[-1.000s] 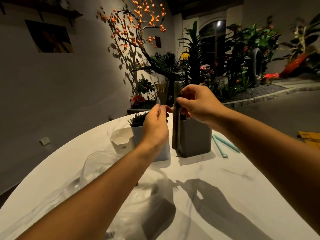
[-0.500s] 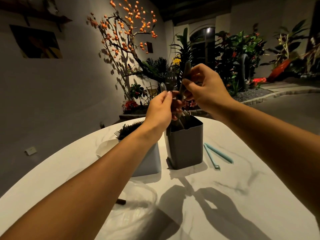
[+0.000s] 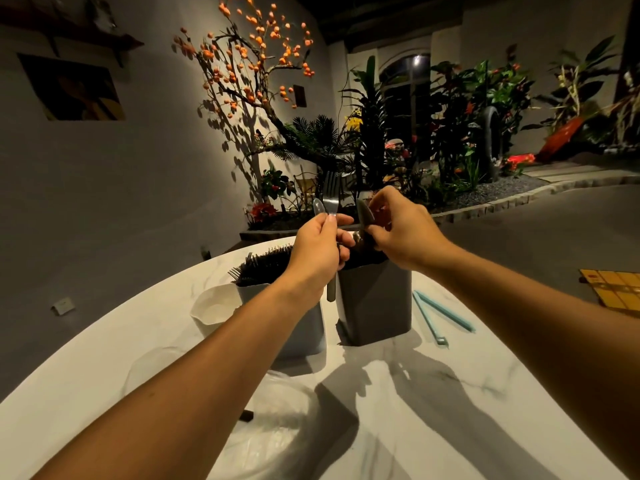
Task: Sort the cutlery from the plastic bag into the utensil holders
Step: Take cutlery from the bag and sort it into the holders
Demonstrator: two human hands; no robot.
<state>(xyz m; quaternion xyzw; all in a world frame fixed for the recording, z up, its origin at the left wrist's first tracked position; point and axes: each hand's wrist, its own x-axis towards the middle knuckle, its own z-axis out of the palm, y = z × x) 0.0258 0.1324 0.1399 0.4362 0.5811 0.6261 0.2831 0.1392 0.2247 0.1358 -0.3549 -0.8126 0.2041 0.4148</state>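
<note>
- Your left hand [image 3: 317, 252] pinches a fork [image 3: 330, 195] and a spoon [image 3: 319, 206] together, heads up, handle end poking out below the fist.
- Your right hand [image 3: 401, 226] has fingers curled round a dark utensil [image 3: 365, 213], just above the dark holder [image 3: 375, 303].
- Dark holder sits directly under both grips; grey holder [image 3: 304, 327], packed with forks [image 3: 263, 266], is below and left of your left grip.
- White cup [image 3: 211, 308] is left of the grey holder.
- Plastic bag [image 3: 273, 431] lies on the table [image 3: 467, 427], nearer you than both grips, under your left forearm.
- Teal sticks [image 3: 440, 315] lie right of the dark holder.

Dark grey holder [image 3: 375, 303]; white marbled table [image 3: 485, 410]; teal clip [image 3: 440, 315].
</note>
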